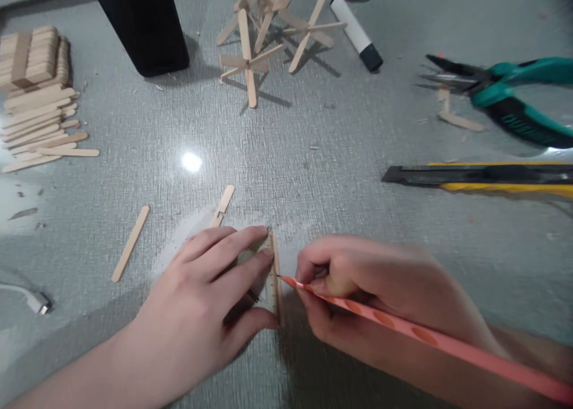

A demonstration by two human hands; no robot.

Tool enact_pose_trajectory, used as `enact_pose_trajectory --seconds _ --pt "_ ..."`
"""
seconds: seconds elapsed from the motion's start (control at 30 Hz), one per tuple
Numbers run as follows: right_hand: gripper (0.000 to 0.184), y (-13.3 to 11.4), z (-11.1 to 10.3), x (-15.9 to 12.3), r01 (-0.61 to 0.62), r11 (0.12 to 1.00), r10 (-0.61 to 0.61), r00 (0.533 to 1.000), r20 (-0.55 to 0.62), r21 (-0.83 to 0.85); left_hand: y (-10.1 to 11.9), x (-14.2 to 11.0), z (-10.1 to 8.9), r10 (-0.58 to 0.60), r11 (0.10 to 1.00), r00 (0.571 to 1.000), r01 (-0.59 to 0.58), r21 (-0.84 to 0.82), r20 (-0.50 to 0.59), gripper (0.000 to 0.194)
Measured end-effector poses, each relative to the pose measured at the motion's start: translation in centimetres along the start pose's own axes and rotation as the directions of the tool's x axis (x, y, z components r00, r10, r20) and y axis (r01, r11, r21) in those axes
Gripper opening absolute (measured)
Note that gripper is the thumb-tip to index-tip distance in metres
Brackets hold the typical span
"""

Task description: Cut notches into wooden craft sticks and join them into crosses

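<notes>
Hands meet over one thin stick, where a slip could skew a mark

Palm down and partly spread, the left hand (192, 295) presses a clear ruler (271, 289) onto the desk (335, 176) with its fingertips. Fingers curled closed, the right hand (358, 277) grips a pink pencil (403, 327) whose tip meets the narrow wooden stick (276, 257) lying along the ruler's edge.

Biggest risk: the ruler shifts. Sideways push from the pencil, or uneven pressure from the fingers, could turn it and put any mark out of true. Next, the stick itself could creep or roll, since it looks barely pinned, if at all. Less serious, the tip could skid off so slim a surface and mark the desk. Least of all, the left hand's knuckles could nudge the notched stick (227, 200) lying just beyond them.
</notes>
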State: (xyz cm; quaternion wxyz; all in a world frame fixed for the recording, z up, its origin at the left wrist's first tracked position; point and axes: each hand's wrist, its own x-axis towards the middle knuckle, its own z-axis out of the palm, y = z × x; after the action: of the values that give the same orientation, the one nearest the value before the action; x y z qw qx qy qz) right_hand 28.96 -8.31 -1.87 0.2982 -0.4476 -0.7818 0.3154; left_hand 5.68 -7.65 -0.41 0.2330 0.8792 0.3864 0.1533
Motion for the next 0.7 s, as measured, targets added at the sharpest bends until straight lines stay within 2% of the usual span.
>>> enact_pose_trajectory --seconds 0.13,0.33,0.6,0.7 --pt "0.028 -0.07 -0.11 -0.02 0.001 1.0 -0.001 1.0 0.021 -0.004 0.02 0.03 -0.03 0.007 1.0 1.0 -0.007 -0.005 -0.011 0.041" --pt "0.028 -0.18 -0.15 0.21 -0.009 1.0 0.01 1.0 -0.021 0.014 -0.01 0.03 0.12 -0.009 1.0 1.0 0.009 -0.002 -0.008 0.042" --pt "0.028 -0.43 0.03 0.53 -0.011 0.987 0.015 1.0 0.026 -0.163 0.05 0.19 0.0 0.004 1.0 1.0 -0.004 0.0 -0.008 0.042" --pt "0.028 -0.55 -0.04 0.62 -0.004 0.985 0.011 0.999 0.043 -0.172 0.13 0.16 -0.17 0.005 1.0 1.0 -0.005 0.004 -0.003 0.042"
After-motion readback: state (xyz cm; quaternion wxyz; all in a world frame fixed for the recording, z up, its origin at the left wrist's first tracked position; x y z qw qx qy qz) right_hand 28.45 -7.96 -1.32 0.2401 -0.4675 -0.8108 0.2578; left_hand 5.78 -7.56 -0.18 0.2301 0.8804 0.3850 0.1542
